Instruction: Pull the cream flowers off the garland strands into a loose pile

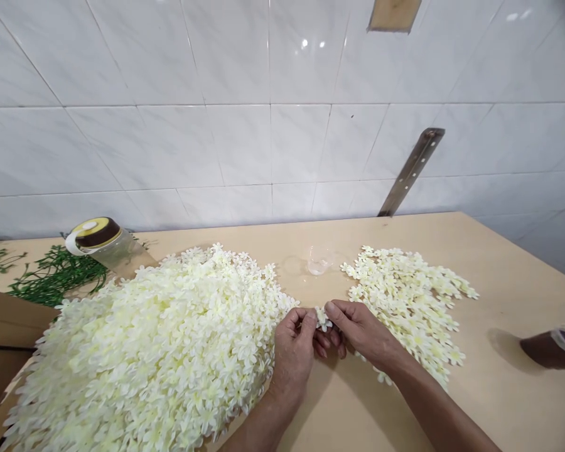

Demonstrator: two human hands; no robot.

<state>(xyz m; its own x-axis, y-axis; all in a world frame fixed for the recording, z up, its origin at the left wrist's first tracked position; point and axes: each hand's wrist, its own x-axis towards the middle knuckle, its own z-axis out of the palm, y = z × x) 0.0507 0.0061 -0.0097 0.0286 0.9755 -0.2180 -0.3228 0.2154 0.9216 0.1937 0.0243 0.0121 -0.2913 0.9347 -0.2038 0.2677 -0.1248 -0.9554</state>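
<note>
Between my two hands is a small white artificial flower [323, 320], pinched from both sides at the middle of the table. My left hand [295, 342] has its thumb and forefinger closed on the flower's left side. On the other side, my right hand [358, 329] grips it with thumb and fingers; the lower fingers are partly hidden. A large heap of cream-white artificial flowers [169, 339] lies to the left, close beside my left hand. A smaller, flatter spread of the same flowers [409, 301] lies right of my right hand, partly behind the forearm.
A small clear dish [317, 262] sits beyond my hands. At left are a bottle with a yellow-and-brown lid [117, 248], green artificial stems [63, 273] and a cardboard box [12, 339]. A dark cup [550, 348] stands at right. The tiled wall [238, 144] bounds the table's back.
</note>
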